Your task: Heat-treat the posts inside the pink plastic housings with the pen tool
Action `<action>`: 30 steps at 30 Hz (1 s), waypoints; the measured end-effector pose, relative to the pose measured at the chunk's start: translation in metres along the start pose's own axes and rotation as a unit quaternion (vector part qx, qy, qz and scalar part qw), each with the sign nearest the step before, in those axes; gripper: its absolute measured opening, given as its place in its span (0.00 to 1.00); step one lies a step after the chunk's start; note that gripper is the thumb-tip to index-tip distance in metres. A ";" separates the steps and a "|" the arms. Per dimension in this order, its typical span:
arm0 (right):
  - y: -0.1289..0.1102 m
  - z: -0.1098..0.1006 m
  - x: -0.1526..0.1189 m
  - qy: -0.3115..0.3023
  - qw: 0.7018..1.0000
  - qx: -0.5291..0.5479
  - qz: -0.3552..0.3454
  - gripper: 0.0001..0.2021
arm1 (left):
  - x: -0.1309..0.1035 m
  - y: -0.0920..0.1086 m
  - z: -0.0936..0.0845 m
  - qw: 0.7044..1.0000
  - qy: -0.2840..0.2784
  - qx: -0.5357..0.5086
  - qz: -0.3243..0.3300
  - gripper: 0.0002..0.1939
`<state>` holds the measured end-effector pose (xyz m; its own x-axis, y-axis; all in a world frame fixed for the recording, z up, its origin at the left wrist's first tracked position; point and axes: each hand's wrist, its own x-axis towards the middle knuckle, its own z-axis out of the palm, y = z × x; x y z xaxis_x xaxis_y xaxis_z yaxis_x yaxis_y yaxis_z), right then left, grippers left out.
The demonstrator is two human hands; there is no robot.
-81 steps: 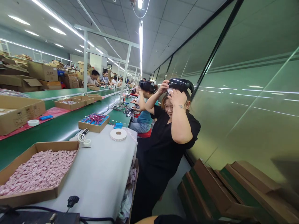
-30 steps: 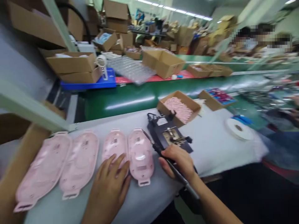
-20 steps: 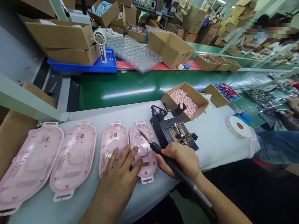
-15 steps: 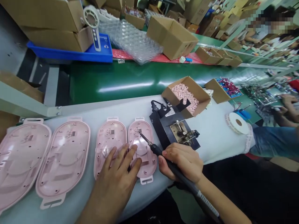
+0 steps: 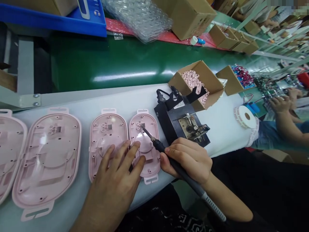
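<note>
Right hand (image 5: 187, 159) grips soldering iron (image 5: 169, 158), tip over pink shell (image 5: 145, 141). Left hand (image 5: 116, 183), fingers spread, pins it; a slip could melt plastic or burn fingertips

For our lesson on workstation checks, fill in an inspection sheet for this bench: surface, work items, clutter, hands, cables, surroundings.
Surface: white padded bench cover, green conveyor belt behind it.
Work items: two small pink shells side by side; soldering iron with its tip over the right shell.
Clutter: two larger pink shells, black fixture, box of pink parts, label roll.
Hands: left hand flat across both small shells; right hand gripping the iron.
Cables: iron's cord trailing off the bench edge.
Surroundings: cardboard boxes, a co-worker's hands.
</note>
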<state>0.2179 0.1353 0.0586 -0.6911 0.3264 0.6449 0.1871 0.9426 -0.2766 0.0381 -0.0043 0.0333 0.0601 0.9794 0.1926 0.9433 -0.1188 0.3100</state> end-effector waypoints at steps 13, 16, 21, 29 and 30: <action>-0.006 0.001 0.003 0.014 0.999 -0.017 0.034 0.10 | 0.000 0.000 0.000 1.000 0.011 -0.005 0.001 0.16; -0.006 0.001 0.003 0.016 0.999 -0.015 0.032 0.10 | 0.000 0.001 0.000 1.000 0.008 -0.004 0.002 0.16; -0.006 -0.001 0.004 0.005 0.999 -0.004 0.044 0.10 | 0.001 0.002 -0.002 1.000 -0.010 0.008 0.000 0.17; -0.006 -0.004 0.005 0.006 0.998 0.003 0.068 0.10 | 0.001 0.003 -0.001 1.000 -0.015 0.000 -0.015 0.17; -0.006 -0.003 0.004 0.006 0.998 0.004 0.068 0.10 | 0.002 0.003 -0.002 1.000 -0.019 0.000 -0.015 0.17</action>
<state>0.2163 0.1312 0.0655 -0.6516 0.4514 0.6096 0.2729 0.8894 -0.3668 0.0405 -0.0035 0.0361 0.0441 0.9882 0.1469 0.9450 -0.0889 0.3148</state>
